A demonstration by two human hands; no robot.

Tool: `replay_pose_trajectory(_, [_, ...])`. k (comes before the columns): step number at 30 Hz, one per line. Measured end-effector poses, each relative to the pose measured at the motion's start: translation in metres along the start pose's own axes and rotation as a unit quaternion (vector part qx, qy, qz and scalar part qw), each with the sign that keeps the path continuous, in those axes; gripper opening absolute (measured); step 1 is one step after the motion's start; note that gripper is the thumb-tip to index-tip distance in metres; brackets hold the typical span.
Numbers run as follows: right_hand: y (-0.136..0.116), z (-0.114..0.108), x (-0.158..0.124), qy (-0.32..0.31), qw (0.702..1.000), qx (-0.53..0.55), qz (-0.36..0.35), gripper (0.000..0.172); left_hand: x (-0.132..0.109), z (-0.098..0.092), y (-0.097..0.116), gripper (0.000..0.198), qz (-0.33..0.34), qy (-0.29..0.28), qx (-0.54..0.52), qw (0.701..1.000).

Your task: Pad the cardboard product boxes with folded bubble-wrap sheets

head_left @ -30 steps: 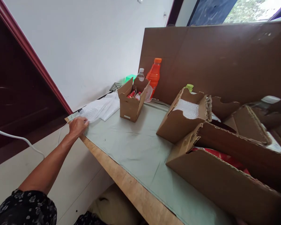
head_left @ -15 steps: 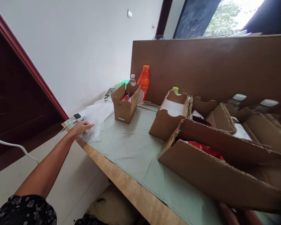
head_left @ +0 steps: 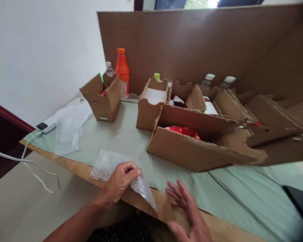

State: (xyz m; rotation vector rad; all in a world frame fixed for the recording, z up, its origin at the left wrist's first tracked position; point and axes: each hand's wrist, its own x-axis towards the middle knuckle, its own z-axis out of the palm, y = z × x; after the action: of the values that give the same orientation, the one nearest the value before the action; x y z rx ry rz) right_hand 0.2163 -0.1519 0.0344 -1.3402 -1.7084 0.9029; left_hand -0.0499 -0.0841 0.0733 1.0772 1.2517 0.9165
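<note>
Since half a second ago the left hand (head_left: 120,181) has come off the far pile and back to the near edge, bringing one bubble wrap sheet (head_left: 106,163) with it. The view has swung right too. That hand is closed on the sheet, thumb pinched over the fingers. The sheet lies at lower centre of the frame, partly on the green cloth (head_left: 121,137), with one corner drooping off the wooden table edge (head_left: 164,208). The right hand (head_left: 185,205) is wide open with fingers spread. It holds nothing and is near that drooping corner without touching it.

Risks, as I see it: the grip is a one-point pinch on slippery film, so I'd guess the hanging corner could drag the sheet off the edge. A tug could also bunch up the cloth.

Containers:
- The small cardboard box (head_left: 102,101) at upper left is open, with something red inside that's too blurry to name.
- The box (head_left: 147,116) in the middle has a white lining.
- The long low box (head_left: 192,153) in front of it holds a red packet (head_left: 183,131).
- Behind these boxes stand an orange bottle (head_left: 122,70) and two white-capped bottles (head_left: 208,79).

The rest of the wrap pile (head_left: 68,129) sits at the left.
</note>
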Motion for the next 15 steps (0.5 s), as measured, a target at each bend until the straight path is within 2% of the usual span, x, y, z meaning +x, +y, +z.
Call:
replay_pose_trajectory(2, [-0.012,0.02,0.01,0.021,0.997,0.035,0.067,0.08,-0.004,0.029,-0.001,0.045,-0.001,-0.076,-0.016,0.997])
replay_pose_trajectory(4, [-0.014,0.024,0.023,0.081,0.989,0.021,0.123,0.07,-0.009,0.041,0.0,0.041,0.028,-0.128,0.002,0.991])
replay_pose_trajectory(5, [-0.012,0.021,0.027,0.103,0.985,0.008,0.137,0.063,-0.012,0.041,-0.001,0.035,0.06,-0.131,0.029,0.989])
replay_pose_trajectory(6, [-0.009,0.016,0.03,0.12,0.982,-0.005,0.143,0.058,-0.015,0.038,-0.004,0.027,0.104,-0.115,0.068,0.986])
replay_pose_trajectory(8, [-0.002,0.001,0.031,0.146,0.979,-0.029,0.143,0.053,-0.021,0.027,-0.011,0.011,0.204,-0.048,0.156,0.965])
replay_pose_trajectory(10, [0.005,-0.016,0.03,0.181,0.971,-0.06,0.145,0.054,-0.025,0.017,-0.02,0.009,0.286,0.01,0.236,0.929])
replay_pose_trajectory(12, [0.012,-0.034,0.031,0.209,0.962,-0.093,0.153,0.056,-0.025,0.011,-0.027,0.015,0.326,0.031,0.295,0.898])
replay_pose_trajectory(15, [0.022,-0.055,0.035,0.214,0.95,-0.149,0.174,0.067,-0.017,0.012,-0.03,0.016,0.354,0.024,0.359,0.863])
